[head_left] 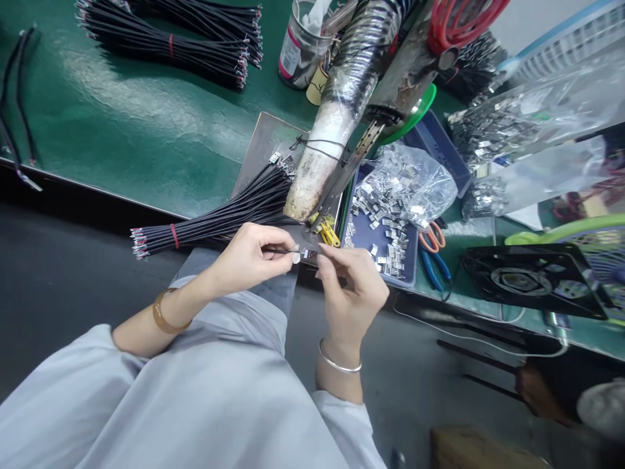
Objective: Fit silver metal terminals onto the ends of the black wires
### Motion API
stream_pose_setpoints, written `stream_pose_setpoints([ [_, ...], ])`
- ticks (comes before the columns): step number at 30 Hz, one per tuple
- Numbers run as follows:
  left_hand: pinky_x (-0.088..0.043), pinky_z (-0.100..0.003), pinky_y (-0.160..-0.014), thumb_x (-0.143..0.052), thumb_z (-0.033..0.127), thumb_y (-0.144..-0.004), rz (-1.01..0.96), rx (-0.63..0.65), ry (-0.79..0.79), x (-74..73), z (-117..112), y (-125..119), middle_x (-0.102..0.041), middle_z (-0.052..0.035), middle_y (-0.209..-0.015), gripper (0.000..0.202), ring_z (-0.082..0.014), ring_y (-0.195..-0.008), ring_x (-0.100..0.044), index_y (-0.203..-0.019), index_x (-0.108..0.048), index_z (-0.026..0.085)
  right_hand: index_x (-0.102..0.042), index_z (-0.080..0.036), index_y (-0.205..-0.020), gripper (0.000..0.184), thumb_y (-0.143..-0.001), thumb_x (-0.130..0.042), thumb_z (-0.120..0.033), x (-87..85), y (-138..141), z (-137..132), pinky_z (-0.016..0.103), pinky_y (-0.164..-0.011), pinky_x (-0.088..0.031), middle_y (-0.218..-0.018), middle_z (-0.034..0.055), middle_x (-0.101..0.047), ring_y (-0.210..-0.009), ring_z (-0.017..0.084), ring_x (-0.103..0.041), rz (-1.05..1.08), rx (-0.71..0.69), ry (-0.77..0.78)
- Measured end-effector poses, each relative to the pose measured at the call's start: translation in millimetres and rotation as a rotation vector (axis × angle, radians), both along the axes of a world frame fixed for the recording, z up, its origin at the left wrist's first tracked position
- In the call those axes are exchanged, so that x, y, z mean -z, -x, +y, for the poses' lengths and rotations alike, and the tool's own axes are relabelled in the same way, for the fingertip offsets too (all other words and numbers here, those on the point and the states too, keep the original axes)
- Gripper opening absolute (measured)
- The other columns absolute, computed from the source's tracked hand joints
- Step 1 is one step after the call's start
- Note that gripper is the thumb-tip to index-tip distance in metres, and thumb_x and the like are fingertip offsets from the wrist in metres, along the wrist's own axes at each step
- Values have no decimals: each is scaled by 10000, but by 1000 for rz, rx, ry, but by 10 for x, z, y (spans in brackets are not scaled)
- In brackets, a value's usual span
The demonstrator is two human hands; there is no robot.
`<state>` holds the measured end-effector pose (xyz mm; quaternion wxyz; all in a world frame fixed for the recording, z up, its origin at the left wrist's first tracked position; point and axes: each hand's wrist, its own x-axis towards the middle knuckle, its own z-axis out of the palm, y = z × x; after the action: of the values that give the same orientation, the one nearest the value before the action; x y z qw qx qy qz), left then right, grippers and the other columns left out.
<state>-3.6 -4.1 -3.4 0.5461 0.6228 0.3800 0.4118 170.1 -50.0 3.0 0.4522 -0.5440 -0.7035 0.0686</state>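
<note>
Between thumb and fingers, my left hand (256,257) pinches a thin black cable close to its end. A small metal USB connector (309,254) sits at that end, and the thumb and forefinger of my right hand (349,283) close on its other side. Just beyond my left hand lies a bundle of black cables (229,212) tied with a red band. A blue tray (413,264) holding many loose metal connectors stands beyond my right hand. Above the connector hang a soldering iron (342,172) and a wrapped white duct (319,150).
More black cable bundles (166,45) lie on the green table (131,130) at the back left. A clear jar (297,55) stands behind the duct. Right of the tray are pliers (434,260), a black fan (522,277) and plastic bags of connectors (512,130).
</note>
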Motion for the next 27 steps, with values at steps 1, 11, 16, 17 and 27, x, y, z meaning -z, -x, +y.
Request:
stream_pose_setpoints([
  [1, -315, -177, -485, -621, 149, -764, 10, 3, -20, 1, -1, 0, -552, 34, -574, 123, -58, -524, -386, -663, -686, 119, -709, -255, -1062, 183, -933, -677, -129, -16, 12, -11, 233, -588, -534, -819, -27, -693, -683, 116, -653, 5, -28, 51],
  [11, -298, -178, -468, -594, 211, -785, -37, 14, 112, -3, 0, -29, -466, 60, -508, 142, -54, -480, -364, -665, -605, 137, -586, -220, -904, 98, -983, -590, -163, 130, 66, 40, 214, -626, -555, -779, -13, -684, -673, 110, -693, -173, 0, -68],
  [16, -309, -190, -463, -605, 254, -802, -62, -12, 153, -21, 19, -45, -458, 51, -484, 199, -59, -455, -391, -647, -630, 131, -615, -227, -991, 26, -998, -600, -247, 133, 46, -30, 189, -414, -484, -710, -62, -658, -466, 84, -646, 184, 225, -140],
  [17, -307, -192, -462, -611, 259, -802, -61, -26, 151, -20, 19, -50, -459, 49, -485, 204, -61, -457, -394, -647, -641, 129, -621, -231, -1026, 40, -1000, -595, -247, 130, 49, -40, 191, -396, -480, -698, -65, -656, -469, 92, -655, 234, 242, -204],
  [27, -388, -188, -491, -669, 237, -791, -56, -134, 89, -10, 0, -93, -705, -29, -672, 168, -96, -561, -547, -747, -781, 120, -672, -220, -932, 95, -913, -709, -134, 224, 106, 34, 233, -701, -662, -1030, 39, -819, -875, 164, -807, 78, 60, -72],
])
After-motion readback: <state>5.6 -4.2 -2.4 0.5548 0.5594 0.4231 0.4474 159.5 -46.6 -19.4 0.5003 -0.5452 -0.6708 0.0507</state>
